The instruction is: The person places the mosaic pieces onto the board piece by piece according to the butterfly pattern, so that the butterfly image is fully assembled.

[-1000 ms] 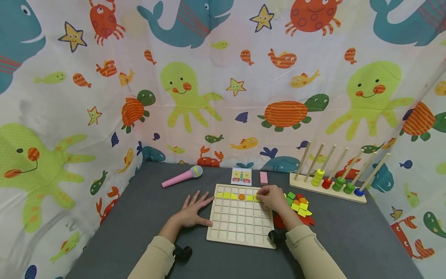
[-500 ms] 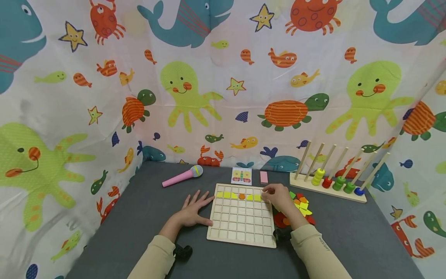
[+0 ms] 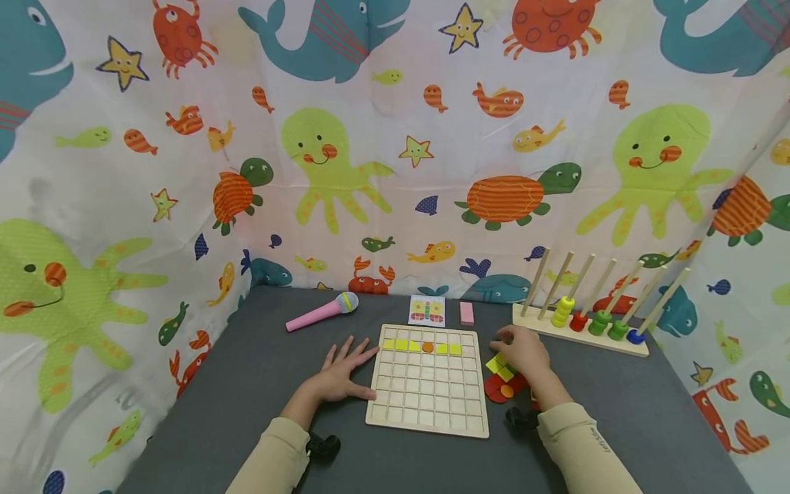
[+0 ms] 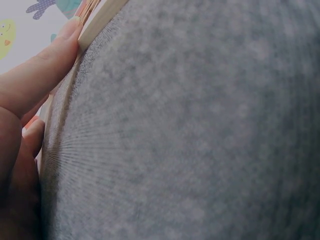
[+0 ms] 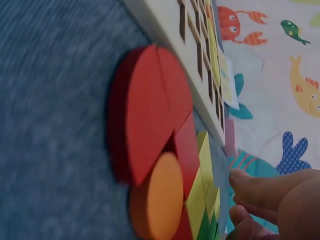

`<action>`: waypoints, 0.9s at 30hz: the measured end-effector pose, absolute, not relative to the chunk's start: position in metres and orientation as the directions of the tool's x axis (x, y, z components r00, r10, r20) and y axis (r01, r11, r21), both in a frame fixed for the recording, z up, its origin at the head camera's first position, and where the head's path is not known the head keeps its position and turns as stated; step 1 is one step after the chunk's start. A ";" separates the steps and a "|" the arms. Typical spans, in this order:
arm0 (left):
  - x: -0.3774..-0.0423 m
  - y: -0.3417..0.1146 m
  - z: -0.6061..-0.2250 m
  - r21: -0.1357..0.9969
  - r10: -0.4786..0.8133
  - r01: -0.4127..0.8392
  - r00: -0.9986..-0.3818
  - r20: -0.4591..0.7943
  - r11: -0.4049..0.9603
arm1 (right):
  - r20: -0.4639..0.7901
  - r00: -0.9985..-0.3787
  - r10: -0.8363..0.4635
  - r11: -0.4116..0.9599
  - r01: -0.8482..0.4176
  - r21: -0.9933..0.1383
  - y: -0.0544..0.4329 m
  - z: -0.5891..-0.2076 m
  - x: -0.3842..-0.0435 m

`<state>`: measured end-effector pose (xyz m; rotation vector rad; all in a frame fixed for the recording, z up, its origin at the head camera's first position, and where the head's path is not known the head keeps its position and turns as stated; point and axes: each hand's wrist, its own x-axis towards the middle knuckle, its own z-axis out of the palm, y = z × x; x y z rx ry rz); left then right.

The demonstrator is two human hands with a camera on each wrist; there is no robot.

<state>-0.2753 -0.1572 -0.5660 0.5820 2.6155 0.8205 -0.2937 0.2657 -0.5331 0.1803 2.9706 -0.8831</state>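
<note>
A wooden grid board (image 3: 426, 398) lies flat on the grey table. In its second row from the far side sit several yellow squares (image 3: 401, 344) and one orange disc (image 3: 428, 347). My left hand (image 3: 338, 376) rests with fingers spread at the board's left edge; in the left wrist view its thumb (image 4: 55, 50) touches the wooden side. Over the loose pieces right of the board, my right hand (image 3: 523, 353) hovers with loosely bent fingers and nothing visible between them. Below it, the right wrist view shows red curved pieces (image 5: 150, 100), an orange disc (image 5: 167, 200) and yellow and green pieces (image 5: 200, 182).
Behind the board lie a picture card (image 3: 426, 311) and a pink block (image 3: 466, 313). A pink toy microphone (image 3: 321, 313) is at the back left. A wooden peg rack (image 3: 577, 331) with coloured rings stands at the back right. A printed cloth (image 3: 376, 171) hangs behind the table.
My right hand has left the rightmost yellow square on the board and moved right, over the loose pieces. My left hand stays at the board's edge.
</note>
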 end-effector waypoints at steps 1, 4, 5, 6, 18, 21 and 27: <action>-0.275 -0.157 -0.566 0.602 0.472 0.277 -0.860 -0.193 0.749 | -0.072 -0.992 0.107 0.833 0.129 -0.538 0.268 -0.533 -0.294; -0.276 -0.158 -0.566 0.602 0.471 0.275 -0.860 -0.195 0.750 | -0.083 -0.988 0.131 0.836 0.155 -0.527 0.272 -0.534 -0.294; -0.276 -0.158 -0.566 0.603 0.472 0.275 -0.859 -0.196 0.749 | -0.088 -0.986 0.139 0.837 0.165 -0.521 0.273 -0.534 -0.294; -0.276 -0.158 -0.566 0.606 0.475 0.275 -0.859 -0.194 0.746 | -0.094 -0.985 0.148 0.840 0.175 -0.514 0.274 -0.533 -0.294; -0.275 -0.157 -0.564 0.614 0.476 0.283 -0.862 -0.174 0.737 | -0.108 -0.986 0.131 0.845 0.168 -0.508 0.276 -0.535 -0.300; -0.275 -0.157 -0.565 0.610 0.475 0.283 -0.863 -0.175 0.740 | -0.103 -0.989 0.103 0.821 0.143 -0.553 0.275 -0.536 -0.302; -0.274 -0.157 -0.564 0.600 0.475 0.285 -0.861 -0.183 0.748 | -0.117 -0.989 0.087 0.747 0.143 -0.650 0.266 -0.530 -0.300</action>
